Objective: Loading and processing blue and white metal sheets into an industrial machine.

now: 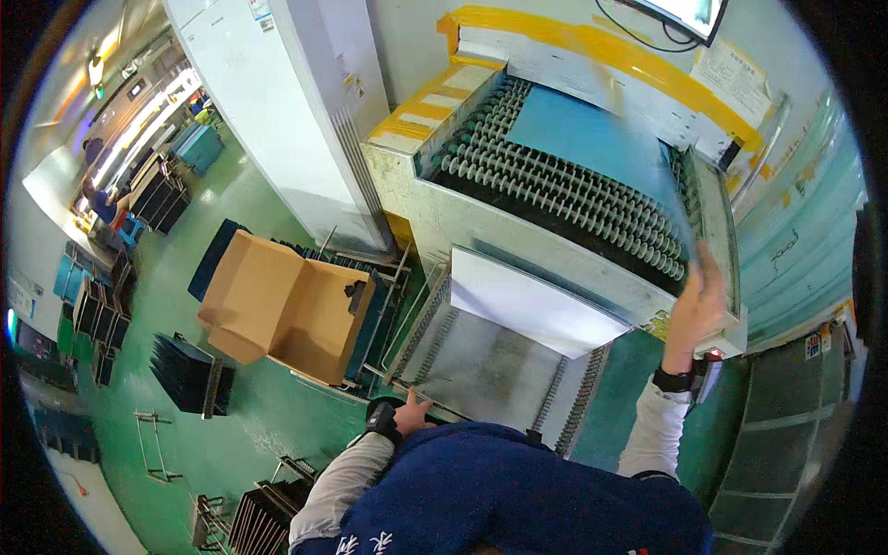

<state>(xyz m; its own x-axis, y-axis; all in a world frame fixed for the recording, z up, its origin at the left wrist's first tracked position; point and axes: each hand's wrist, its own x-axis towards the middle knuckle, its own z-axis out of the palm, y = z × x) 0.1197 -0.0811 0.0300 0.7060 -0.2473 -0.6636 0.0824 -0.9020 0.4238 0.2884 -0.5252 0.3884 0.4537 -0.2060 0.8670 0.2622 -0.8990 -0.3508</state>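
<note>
My right hand point(698, 301) is raised at the right front corner of a roller machine point(564, 245). Its fingers are closed on the near end of a thin blue sheet point(573, 129), which is smeared by motion on its right side. The sheet lies over rows of grey disc rollers point(555, 185). Low at the left, my left hand point(412, 413) rests with fingers apart at the near left corner of a metal rack point(490, 365) with spring-like side rails. A white panel point(527, 301) leans in this rack against the machine's front.
An open cardboard box point(296, 305) sits on a rack at the left. Dark panels point(190, 375) stand in a holder on the green floor, with more racks point(264, 518) near the bottom. A tall white cabinet point(268, 111) flanks the machine. Translucent curtains point(795, 231) hang at the right.
</note>
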